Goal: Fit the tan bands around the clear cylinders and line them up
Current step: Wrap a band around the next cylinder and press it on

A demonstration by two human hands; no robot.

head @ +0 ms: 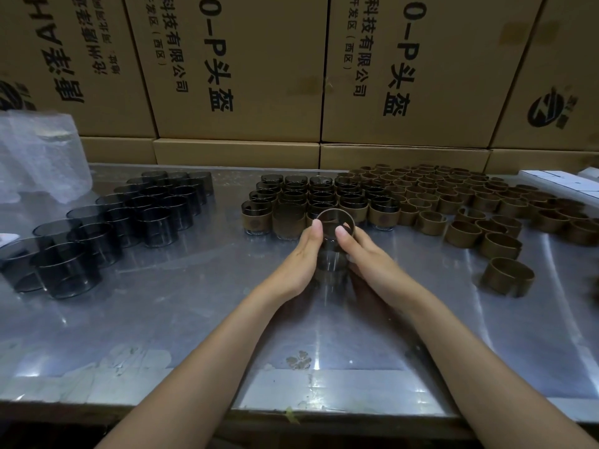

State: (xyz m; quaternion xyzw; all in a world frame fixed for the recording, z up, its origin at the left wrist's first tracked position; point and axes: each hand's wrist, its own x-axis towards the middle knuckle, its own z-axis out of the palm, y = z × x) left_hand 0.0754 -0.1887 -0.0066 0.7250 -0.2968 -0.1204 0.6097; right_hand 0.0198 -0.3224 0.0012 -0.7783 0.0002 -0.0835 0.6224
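Band in hand: tan band [335,218] held at the top of a clear cylinder [331,265], in front of the finished rows, above the metal table [194,303]; it looks only partly on, with glass showing below it.
Left hand: left hand [299,257] cups the cylinder's side, thumb up against the band's rim, fingers curled round the glass.
Right hand: right hand [366,257] grips the other side likewise, thumb on the rim.
Doing it well: I'd judge both thumbs should press evenly so the band slides down level, not cocked; keep the glass steady.
Finished rows: banded cylinders [317,202] stand just beyond the hands; the new one belongs at the near edge, aligned with its neighbours.
Bare stock: unbanded cylinders [107,228] to the left.
Spare bands: loose bands [479,202] to the right.
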